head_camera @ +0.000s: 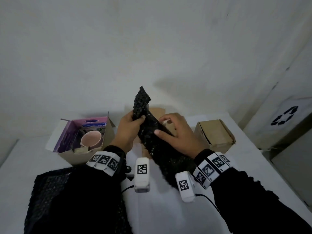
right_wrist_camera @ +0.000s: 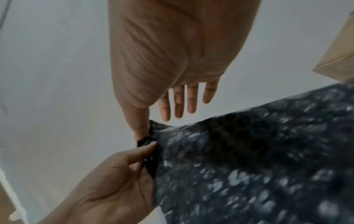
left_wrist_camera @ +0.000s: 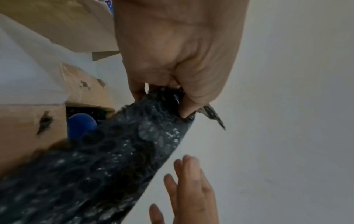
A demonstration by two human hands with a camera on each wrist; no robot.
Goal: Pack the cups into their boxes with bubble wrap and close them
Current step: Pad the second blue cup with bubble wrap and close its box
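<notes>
Gripping black bubble wrap [head_camera: 148, 132], left hand [head_camera: 129, 130]; right hand [head_camera: 177, 132] open alongside.

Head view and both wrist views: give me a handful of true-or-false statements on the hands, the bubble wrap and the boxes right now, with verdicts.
1. The left hand grips the black bubble wrap near its upper end. True.
2. The right hand is clenched in a fist round the wrap. False: its fingers are straight, as the right wrist view shows, with the thumb on the wrap.
3. A pink cup sits in the open purple-lined box on the left. True.
4. The brown box on the right stands wide open with a cup showing. False: its flaps are folded shut and no cup shows.
5. A blue object shows inside the box behind the wrap. True, in the left wrist view.
</notes>
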